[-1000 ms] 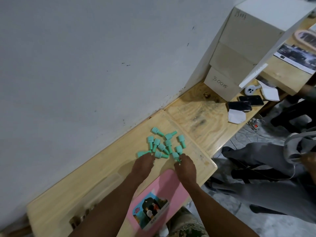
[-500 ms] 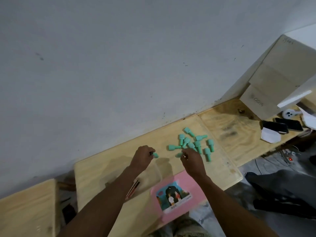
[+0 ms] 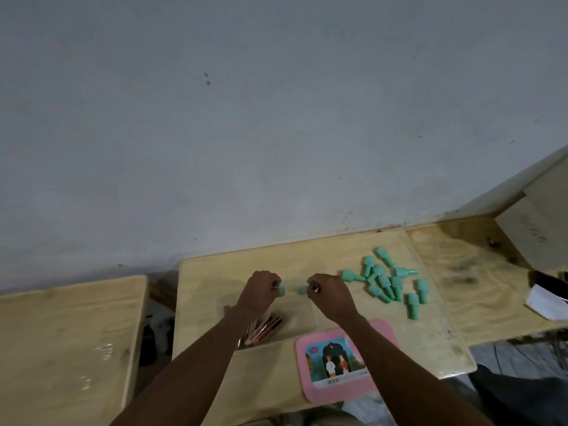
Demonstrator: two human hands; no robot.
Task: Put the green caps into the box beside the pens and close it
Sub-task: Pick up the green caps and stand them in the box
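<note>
Several green caps (image 3: 388,282) lie scattered on the pale wooden table (image 3: 215,272), right of my hands. My left hand (image 3: 256,295) pinches one green cap (image 3: 280,290) at its fingertips. My right hand (image 3: 330,298) pinches another green cap (image 3: 302,290). Both hands hover over a clear plastic box (image 3: 301,318) that is hard to make out; reddish pens (image 3: 266,325) lie in it beneath my left wrist. The pink lid (image 3: 384,330) with a picture label lies flat near the table's front edge, partly under my right forearm.
A grey wall runs along the table's far side. A second wooden table (image 3: 67,333) stands to the left across a gap. On the right are a wooden board (image 3: 479,278), a cardboard box (image 3: 541,229), a dark phone (image 3: 547,279) and white paper (image 3: 547,305).
Both hands have left the pile of caps and moved left, each holding one cap, and now hover over the clear box. My head has turned left as well.
</note>
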